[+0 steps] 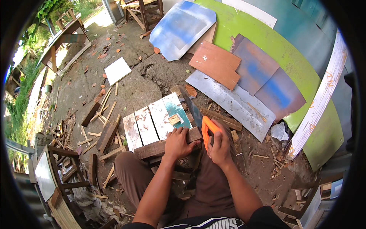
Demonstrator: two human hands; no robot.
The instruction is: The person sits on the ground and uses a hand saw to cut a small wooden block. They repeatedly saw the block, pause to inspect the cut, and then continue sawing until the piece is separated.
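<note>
A brown wooden beam (150, 149) lies across the near edge of a low slatted bench (155, 114), whose slats are whitish with one partly teal. My left hand (177, 145) grips the beam near its right end, fingers over the top and thumb toward the cut end. Closed around the orange handle of a handsaw (193, 110) is my right hand (219, 148). The saw's dark blade points up and away, just right of the beam's end; whether its teeth touch the wood I cannot tell. A small wood offcut (174, 119) rests on the teal slat.
Wood strips and dark blocks (108, 135) litter the ground at left. Painted sheets, including a blue-white panel (183, 28) and a grey metal sheet (232, 101), lie at right beside a curved green panel (274, 53). A white square board (117, 71) lies farther off. Wooden frames stand at both lower sides.
</note>
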